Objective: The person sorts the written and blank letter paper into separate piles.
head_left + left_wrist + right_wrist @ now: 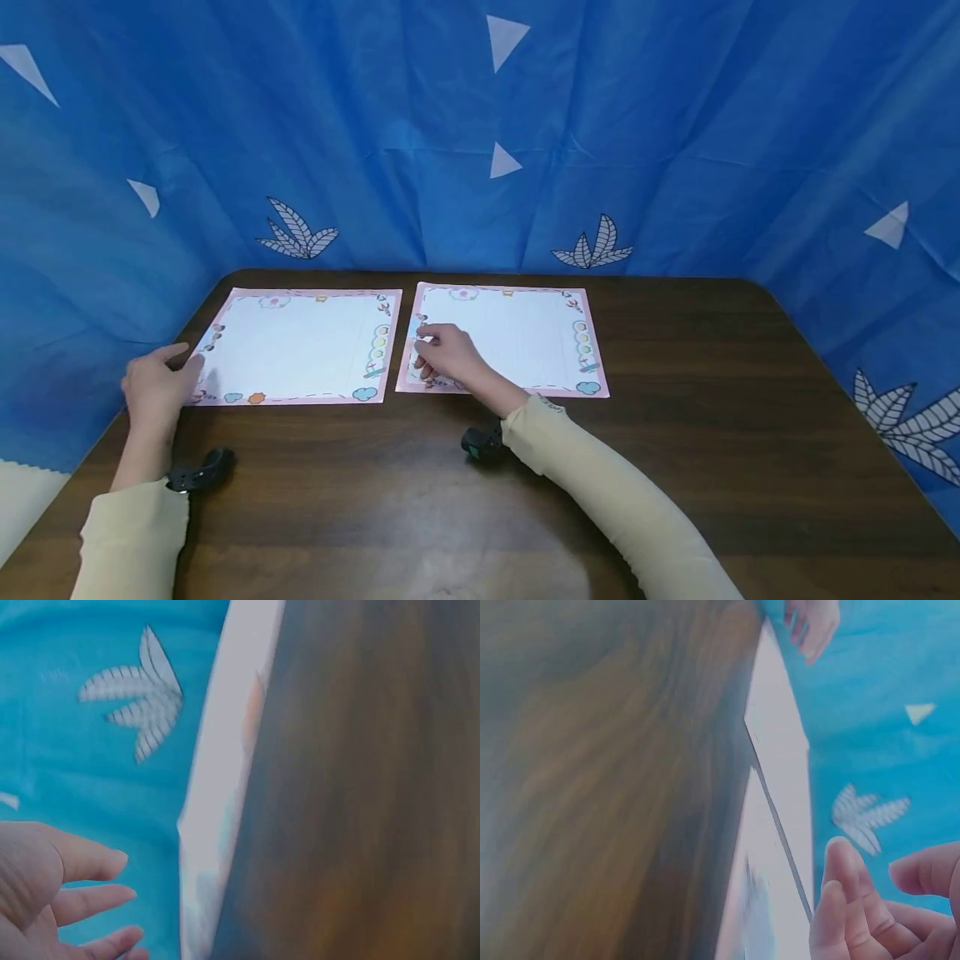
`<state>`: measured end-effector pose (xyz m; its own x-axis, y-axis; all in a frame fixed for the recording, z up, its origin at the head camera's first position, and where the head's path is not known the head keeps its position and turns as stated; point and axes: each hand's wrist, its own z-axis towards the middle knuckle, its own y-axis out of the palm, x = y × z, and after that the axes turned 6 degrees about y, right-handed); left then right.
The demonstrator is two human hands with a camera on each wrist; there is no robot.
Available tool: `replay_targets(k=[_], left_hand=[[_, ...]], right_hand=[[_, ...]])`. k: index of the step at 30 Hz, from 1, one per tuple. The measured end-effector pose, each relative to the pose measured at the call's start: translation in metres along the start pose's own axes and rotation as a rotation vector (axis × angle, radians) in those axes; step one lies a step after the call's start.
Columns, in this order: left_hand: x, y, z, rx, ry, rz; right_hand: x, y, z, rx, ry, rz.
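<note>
Two sheets of paper with pink cartoon borders lie side by side on the dark wooden table. At the outer left edge of the left sheet (296, 346) is my left hand (157, 383), fingers spread and holding nothing. My right hand (452, 354) hovers over the left border of the right sheet (517, 342). In the right wrist view, the thumb of this right hand (889, 915) stands apart from its loosely bent fingers, and nothing lies between them. The left wrist view shows the left hand (67, 892) with its fingertips pointing toward the sheet's edge.
A narrow strip of table (675, 433) separates the two sheets. Behind the table hangs a blue curtain (420, 108) with white triangles and leaf prints. Black wrist cameras sit on both wrists, the right one (480, 443) close above the tabletop.
</note>
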<state>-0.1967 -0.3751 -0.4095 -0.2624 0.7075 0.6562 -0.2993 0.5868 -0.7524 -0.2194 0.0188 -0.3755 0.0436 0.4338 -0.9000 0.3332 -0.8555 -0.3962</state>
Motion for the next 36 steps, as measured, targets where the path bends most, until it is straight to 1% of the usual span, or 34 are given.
replay_targets(k=[2, 4, 6, 8, 9, 11, 12, 14, 15, 16, 17, 18, 19, 22, 24, 26, 29, 31, 34, 36], left_hand=[[-0.009, 0.013, 0.014, 0.021, 0.049, -0.043], [-0.013, 0.027, 0.025, 0.017, 0.110, -0.081], [-0.003, 0.038, 0.028, -0.019, 0.148, -0.116], [0.016, 0.046, 0.024, -0.075, 0.191, -0.129], [0.032, 0.047, 0.018, -0.110, 0.206, -0.147], [0.064, 0.047, 0.002, -0.167, 0.248, -0.185], [0.080, 0.048, -0.007, -0.184, 0.245, -0.212], [0.110, 0.049, -0.025, -0.233, 0.265, -0.259], [0.124, 0.050, -0.033, -0.246, 0.277, -0.280], [0.133, 0.053, -0.039, -0.259, 0.294, -0.291], [0.141, 0.057, -0.043, -0.270, 0.297, -0.290], [0.147, 0.062, -0.046, -0.284, 0.305, -0.296], [0.152, 0.066, -0.049, -0.309, 0.327, -0.296], [0.164, 0.082, -0.054, -0.352, 0.332, -0.309], [0.169, 0.092, -0.057, -0.384, 0.323, -0.327], [0.173, 0.101, -0.060, -0.417, 0.312, -0.351], [0.178, 0.110, -0.065, -0.455, 0.297, -0.386], [0.180, 0.115, -0.068, -0.471, 0.290, -0.393], [0.182, 0.119, -0.072, -0.482, 0.288, -0.393], [0.183, 0.121, -0.073, -0.486, 0.295, -0.395]], right_hand=[[0.005, -0.016, -0.007, 0.020, 0.005, 0.016], [0.012, -0.033, -0.015, 0.053, 0.008, 0.016], [0.019, -0.051, -0.023, 0.097, 0.012, 0.009], [0.028, -0.070, -0.032, 0.146, 0.018, 0.000], [0.033, -0.079, -0.036, 0.171, 0.026, -0.004], [0.042, -0.097, -0.045, 0.213, 0.048, -0.008], [0.046, -0.106, -0.049, 0.231, 0.063, -0.012], [0.054, -0.121, -0.057, 0.261, 0.095, -0.011], [0.057, -0.129, -0.061, 0.274, 0.109, -0.013], [0.061, -0.135, -0.064, 0.289, 0.123, -0.019], [0.065, -0.140, -0.068, 0.304, 0.135, -0.028], [0.069, -0.146, -0.071, 0.321, 0.138, -0.042], [0.073, -0.150, -0.074, 0.339, 0.139, -0.056], [0.087, -0.162, -0.079, 0.390, 0.153, -0.106], [0.097, -0.167, -0.080, 0.422, 0.169, -0.117], [0.114, -0.174, -0.076, 0.437, 0.181, -0.136], [0.127, -0.178, -0.072, 0.436, 0.185, -0.125], [0.130, -0.178, -0.072, 0.419, 0.173, -0.115], [0.120, -0.174, -0.076, 0.365, 0.158, -0.104], [0.114, -0.172, -0.079, 0.332, 0.143, -0.132]])
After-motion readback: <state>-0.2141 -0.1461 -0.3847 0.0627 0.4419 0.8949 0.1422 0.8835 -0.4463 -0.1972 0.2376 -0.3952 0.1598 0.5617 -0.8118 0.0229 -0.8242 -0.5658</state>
